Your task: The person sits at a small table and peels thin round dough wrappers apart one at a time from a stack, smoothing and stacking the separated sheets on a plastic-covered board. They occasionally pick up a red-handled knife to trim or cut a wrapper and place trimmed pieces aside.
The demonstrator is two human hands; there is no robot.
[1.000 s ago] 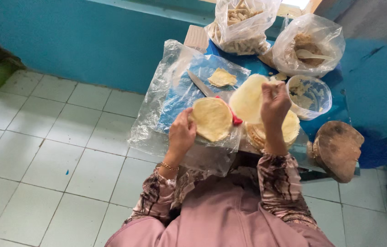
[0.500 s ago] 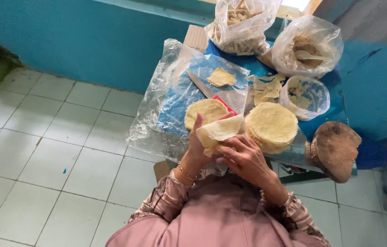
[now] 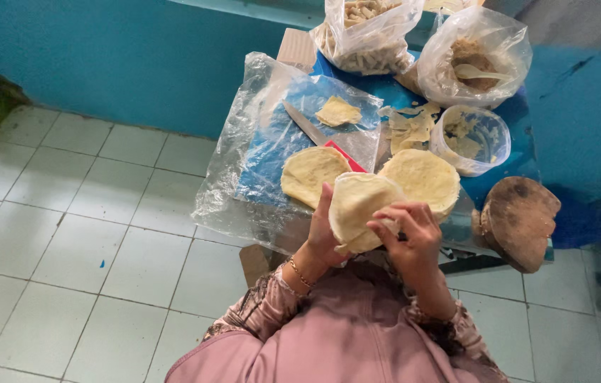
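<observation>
Held up just above the worktop edge, a pale yellow round dough sheet, thin and curling over, sits gripped between the left hand and right hand, both closed on it.

A single head-worn camera looks steeply down from above the person, fairly near, facing the counter in the upper right of frame, tiled floor filling the left.
</observation>
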